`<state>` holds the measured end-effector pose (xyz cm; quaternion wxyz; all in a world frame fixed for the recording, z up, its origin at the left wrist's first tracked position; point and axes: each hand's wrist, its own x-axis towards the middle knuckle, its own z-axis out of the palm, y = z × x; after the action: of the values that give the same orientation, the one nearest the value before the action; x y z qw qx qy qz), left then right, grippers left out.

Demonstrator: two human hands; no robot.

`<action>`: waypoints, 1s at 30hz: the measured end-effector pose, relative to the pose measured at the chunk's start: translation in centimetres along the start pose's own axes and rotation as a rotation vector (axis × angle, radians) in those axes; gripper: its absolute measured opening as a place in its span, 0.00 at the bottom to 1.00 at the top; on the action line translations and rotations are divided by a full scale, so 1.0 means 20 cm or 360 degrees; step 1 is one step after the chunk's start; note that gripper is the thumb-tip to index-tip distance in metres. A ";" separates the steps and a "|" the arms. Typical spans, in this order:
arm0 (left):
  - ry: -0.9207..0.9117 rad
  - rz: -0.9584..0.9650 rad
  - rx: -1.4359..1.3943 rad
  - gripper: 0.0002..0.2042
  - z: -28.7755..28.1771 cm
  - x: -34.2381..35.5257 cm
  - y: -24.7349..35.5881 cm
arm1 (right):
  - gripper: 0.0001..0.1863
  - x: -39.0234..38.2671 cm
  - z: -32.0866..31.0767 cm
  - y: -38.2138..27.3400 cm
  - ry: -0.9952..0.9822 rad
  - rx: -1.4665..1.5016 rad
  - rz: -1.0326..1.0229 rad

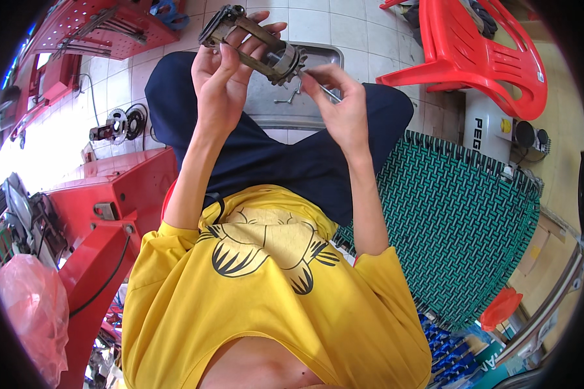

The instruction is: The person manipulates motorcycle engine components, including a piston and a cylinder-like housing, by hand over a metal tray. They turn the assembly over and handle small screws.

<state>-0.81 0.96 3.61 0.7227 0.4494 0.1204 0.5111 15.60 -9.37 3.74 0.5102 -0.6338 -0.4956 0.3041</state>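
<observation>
My left hand (222,87) is closed around a worn, dirty metal assembly (284,63), raised over the tray. This part has long parallel bars and a round end with a toothed ring. My right hand (341,107) pinches a thin silver rod-like tool (331,95) at that toothed end. The tool's tip is partly hidden by my fingers, so its exact kind cannot be made out. Below my hands a grey metal tray (259,104) lies between my knees. A small bent silver piece (293,94) rests in it.
A red plastic chair (461,58) stands at the far right, with a green woven seat (461,220) nearer. At left are a red metal cabinet (136,175), a perforated red rack (104,32), and a crankset (118,125) on the tiled floor. A pink plastic bag (32,311) hangs lower left.
</observation>
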 end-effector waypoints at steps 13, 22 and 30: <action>0.0060 0.0039 -0.0197 0.25 0.09 0.03 0.05 | 0.13 0.03 -0.04 -0.06 0.0026 -0.0058 -0.0052; -0.0010 0.0080 -0.0199 0.24 0.14 0.06 0.10 | 0.11 0.05 -0.07 -0.10 0.0036 -0.0040 -0.0139; -0.0001 0.0078 -0.0166 0.26 0.14 0.06 0.09 | 0.08 0.03 -0.04 -0.09 0.0078 0.0335 -0.0038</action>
<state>0.34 0.58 6.99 0.7325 0.4140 0.0824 0.5341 15.92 -9.03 5.79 0.5895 -0.5781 -0.4557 0.3327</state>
